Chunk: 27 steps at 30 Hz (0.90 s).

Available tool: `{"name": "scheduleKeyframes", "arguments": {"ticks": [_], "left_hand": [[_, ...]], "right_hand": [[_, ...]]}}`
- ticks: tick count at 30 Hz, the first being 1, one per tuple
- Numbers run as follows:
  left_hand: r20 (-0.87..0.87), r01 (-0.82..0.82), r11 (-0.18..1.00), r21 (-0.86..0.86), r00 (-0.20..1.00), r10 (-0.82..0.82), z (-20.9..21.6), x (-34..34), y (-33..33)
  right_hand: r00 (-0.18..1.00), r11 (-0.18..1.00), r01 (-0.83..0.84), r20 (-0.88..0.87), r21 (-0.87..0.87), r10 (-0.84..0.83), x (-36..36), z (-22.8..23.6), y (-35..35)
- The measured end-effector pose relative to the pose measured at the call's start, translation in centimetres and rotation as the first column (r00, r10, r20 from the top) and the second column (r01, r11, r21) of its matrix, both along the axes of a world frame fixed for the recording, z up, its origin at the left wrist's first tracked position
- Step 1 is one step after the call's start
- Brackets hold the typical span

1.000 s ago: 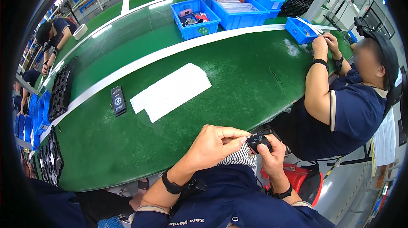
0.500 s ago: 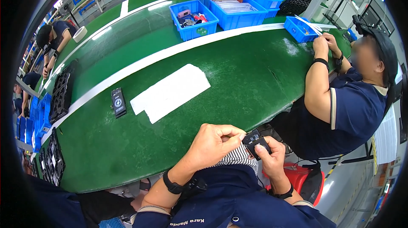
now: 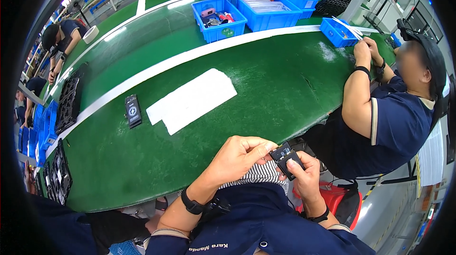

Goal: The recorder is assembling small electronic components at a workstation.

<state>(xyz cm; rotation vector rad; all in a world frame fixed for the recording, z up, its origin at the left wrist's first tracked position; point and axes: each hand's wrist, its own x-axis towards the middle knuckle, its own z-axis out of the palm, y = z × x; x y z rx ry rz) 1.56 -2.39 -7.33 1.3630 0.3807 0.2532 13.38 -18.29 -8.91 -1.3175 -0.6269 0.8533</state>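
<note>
Over the table's near edge, my right hand [image 3: 306, 173] grips a flat black phone battery [image 3: 288, 159], thumb pressed on its face. It looks like two overlapping black pieces, the farther one with pale print; I cannot tell whether they are joined. My left hand [image 3: 237, 159] is closed, thumb and fingers pinched at the far left edge of that battery. Another black phone battery [image 3: 133, 111], with a round white mark, lies on the green table left of a white sheet [image 3: 192, 101].
Blue bins [image 3: 219, 19] with small tools and stacked flat parts stand across the table. Black trays [image 3: 58, 174] lie at the left edge. A co-worker [image 3: 399, 107] sits close on my right, hands near a small blue bin [image 3: 336, 33]. Other people sit farther off.
My left fingers have shifted slightly up against the battery's edge, and the battery has turned a little in my right hand. The view has moved slightly.
</note>
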Motion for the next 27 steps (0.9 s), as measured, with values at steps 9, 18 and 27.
{"name": "scheduleKeyframes", "arguments": {"ticks": [9, 18, 27], "left_hand": [[-0.023, -0.01, 0.999, -0.043, 1.0, 0.009, 0.2, 0.2, 0.1], [-0.046, -0.056, 0.997, -0.043, 0.997, 0.054, 0.4, 0.1, -0.3], [-0.026, -0.091, 0.994, -0.053, 0.996, 0.09, 0.5, -0.4, -0.8]], "right_hand": [[0.988, 1.0, 0.006, -0.152, 0.019, -0.003, -0.1, 0.7, 0.5], [0.994, 0.995, 0.09, -0.052, -0.036, -0.092, -0.3, 0.7, 0.4], [0.989, 0.986, 0.132, 0.057, 0.099, -0.138, 0.2, -0.6, 0.3]]}}
